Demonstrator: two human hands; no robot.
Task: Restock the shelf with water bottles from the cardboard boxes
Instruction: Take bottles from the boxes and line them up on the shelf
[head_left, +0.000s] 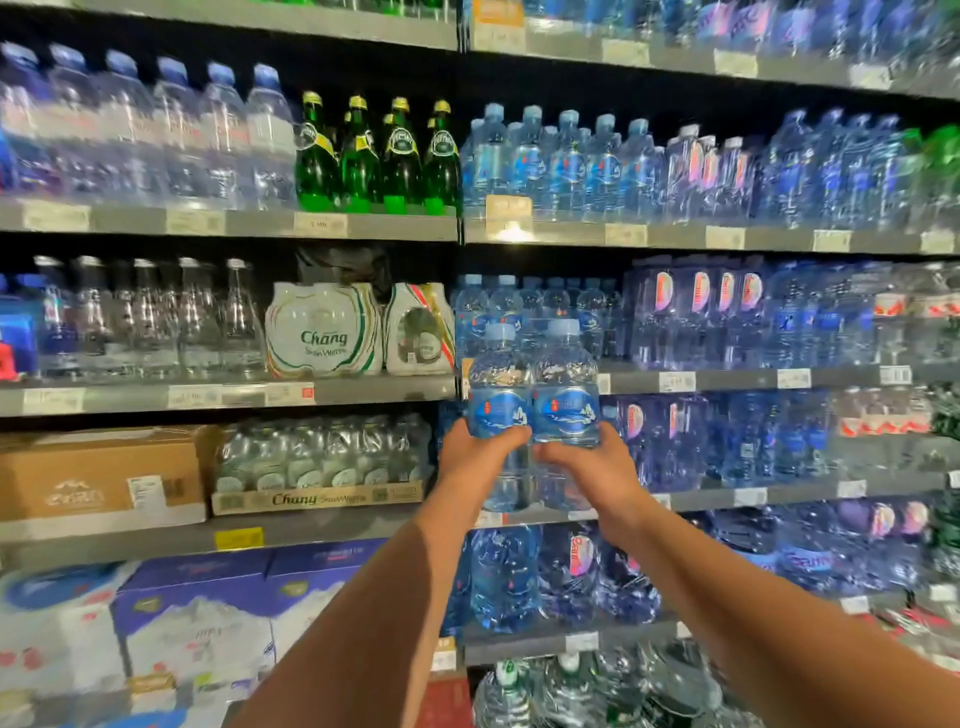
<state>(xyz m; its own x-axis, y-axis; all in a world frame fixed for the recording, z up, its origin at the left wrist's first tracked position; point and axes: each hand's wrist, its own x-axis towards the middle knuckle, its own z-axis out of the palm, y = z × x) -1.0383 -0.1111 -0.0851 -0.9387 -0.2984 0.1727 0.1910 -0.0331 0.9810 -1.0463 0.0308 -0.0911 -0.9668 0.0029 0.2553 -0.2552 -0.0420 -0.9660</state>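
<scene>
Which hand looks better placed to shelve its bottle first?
Likely right. The right hand holds the right bottle before shelf bottles set further back, leaving room; the left hand holds the left bottle before ones already at the front.

Two small clear water bottles, side by side and touching. Both are upright, with pale blue caps and blue oval labels facing out. The left bottle (498, 405) is in the left hand (480, 457) and the right bottle (565, 400) in the right hand (587, 462), each held low on the body. They're in front of the shelf (737, 382) edge, just in front of the matching row of bottles (506, 299) standing on that shelf.
</scene>
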